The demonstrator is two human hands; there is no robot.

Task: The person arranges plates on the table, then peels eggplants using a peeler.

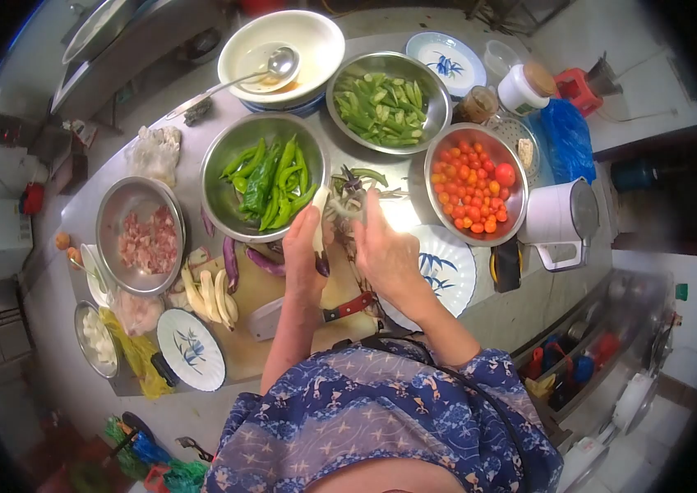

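Observation:
My left hand (305,246) is wrapped round a partly peeled eggplant (320,218), pale at the top with a dark purple lower end. Close beside it, my right hand (381,251) has its fingers closed near the upper part; what they hold is too small to make out. Peel scraps (353,185) lie just beyond both hands. Peeled pale eggplants (215,297) and purple unpeeled ones (231,263) rest on the cutting board (254,357). A cleaver with a red handle (348,306) lies on the board below my hands.
Metal bowls hold green peppers (270,177), cut okra (381,111), small tomatoes (470,185) and chopped meat (150,240). A white bowl with a ladle (281,62) stands at the back. Patterned plates (191,349) and a white jug (558,215) flank the work area.

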